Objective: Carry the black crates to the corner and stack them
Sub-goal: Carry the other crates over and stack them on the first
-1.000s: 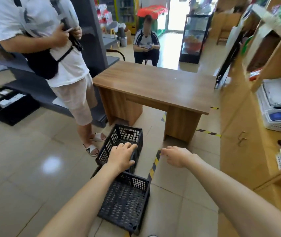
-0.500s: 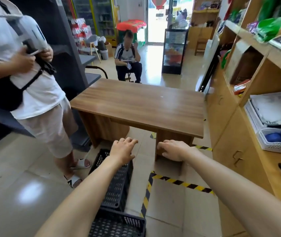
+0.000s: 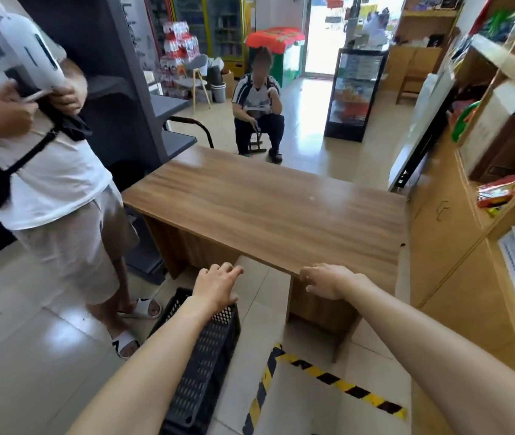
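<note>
A black perforated plastic crate [image 3: 201, 368] stands on the tiled floor just in front of me, below the wooden table. My left forearm crosses over it and hides part of its rim. My left hand [image 3: 217, 285] hovers above the crate's far end, fingers spread, holding nothing. My right hand [image 3: 328, 281] reaches forward at the table's near edge, fingers apart and empty. A second crate seen earlier is out of view.
A wooden table [image 3: 268, 208] fills the middle ahead. A person in a white shirt [image 3: 52, 171] stands close on the left, sandalled feet beside the crate. Another person sits beyond the table. Wooden shelving [image 3: 482, 215] lines the right. Yellow-black tape [image 3: 344, 386] marks the floor.
The view has tilted up and moved forward toward the table. Both hands have risen off the crates and stretch forward. The nearer crate has dropped out of sight.
</note>
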### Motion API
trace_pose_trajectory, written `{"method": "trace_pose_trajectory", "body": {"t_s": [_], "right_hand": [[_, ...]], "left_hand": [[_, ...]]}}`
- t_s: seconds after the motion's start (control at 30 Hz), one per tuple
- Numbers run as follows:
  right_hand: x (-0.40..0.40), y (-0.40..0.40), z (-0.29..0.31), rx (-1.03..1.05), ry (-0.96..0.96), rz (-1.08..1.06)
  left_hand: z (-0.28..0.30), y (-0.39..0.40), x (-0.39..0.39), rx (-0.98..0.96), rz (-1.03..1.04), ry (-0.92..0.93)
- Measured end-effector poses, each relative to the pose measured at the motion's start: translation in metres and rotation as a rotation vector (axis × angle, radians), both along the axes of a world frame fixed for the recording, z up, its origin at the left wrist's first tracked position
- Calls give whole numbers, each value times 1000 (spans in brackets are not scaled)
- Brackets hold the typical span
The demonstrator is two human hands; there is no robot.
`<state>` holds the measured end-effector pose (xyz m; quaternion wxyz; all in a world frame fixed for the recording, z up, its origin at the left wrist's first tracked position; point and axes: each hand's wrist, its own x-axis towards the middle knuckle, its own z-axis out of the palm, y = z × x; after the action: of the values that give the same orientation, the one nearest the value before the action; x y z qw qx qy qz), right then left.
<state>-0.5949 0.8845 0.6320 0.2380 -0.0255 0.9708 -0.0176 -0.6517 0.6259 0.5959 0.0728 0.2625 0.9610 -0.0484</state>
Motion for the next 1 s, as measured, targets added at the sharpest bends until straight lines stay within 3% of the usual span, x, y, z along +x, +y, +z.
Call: {"method": "trace_pose_trajectory", "body": {"t_s": [0.1,0.23,0.33,0.6,0.8,1.0], "right_hand": [[-41,32,-2,-40,-30,31],[-95,71,-11,-174,-49,-85],[-128,74,-19,-188,-57,-45],[-182,2,-67,-217,-181,208],[-220,-60,-84,-151,-313,324],[-253,-126,-91,-174,-243,419]], "left_hand": [[2,44,-30,24,42,-33],[0,92,-59,201,126,-86],[-10,97,-72,183,165,-118],[-54,16,-89,86,399,-243],[-64,-44,-112,62,449,-245],[-82,-91,-112,108,573,-262]]}}
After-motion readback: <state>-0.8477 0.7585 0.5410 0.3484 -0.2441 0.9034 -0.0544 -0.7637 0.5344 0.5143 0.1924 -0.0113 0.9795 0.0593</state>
